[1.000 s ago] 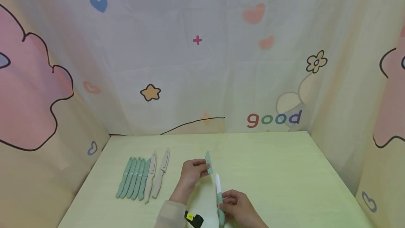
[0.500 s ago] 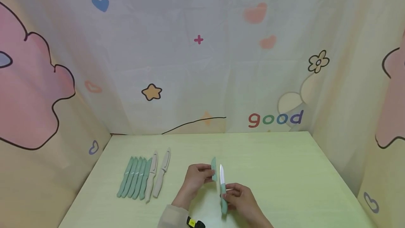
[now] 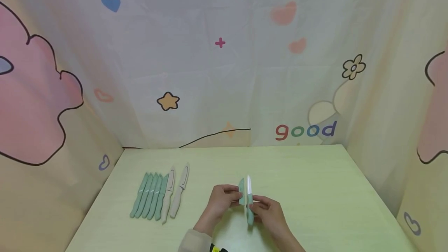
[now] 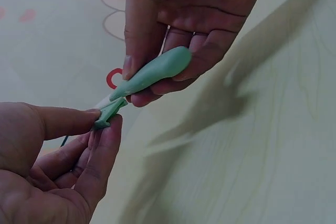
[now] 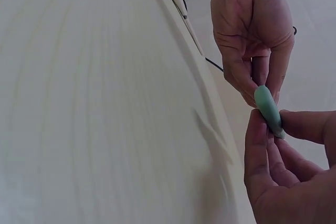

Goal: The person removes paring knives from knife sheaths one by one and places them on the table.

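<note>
My left hand (image 3: 221,199) pinches a green blade sheath (image 3: 241,192) between thumb and fingers. Just right of it, my right hand (image 3: 271,211) grips a paring knife (image 3: 250,210) by its green handle, the bare pale blade pointing away from me. In the head view, sheath and blade stand side by side, a narrow gap between them. From the left wrist, the sheath (image 4: 109,114) sits close by the front end of the knife handle (image 4: 157,72); whether they touch I cannot tell. The right wrist view shows the handle (image 5: 268,109) end-on, hiding most of the sheath.
At the table's left lie several green sheathed knives (image 3: 146,195) in a row. Beside them are two beige sheathed knives, one (image 3: 166,201) against the row and one (image 3: 179,193) slightly apart. A printed curtain (image 3: 196,69) stands behind the pale table (image 3: 308,189).
The knife in my right hand has moved away from me, its blade now alongside the sheath. My left hand has carried the sheath right and slightly nearer. The knives at the left stay put.
</note>
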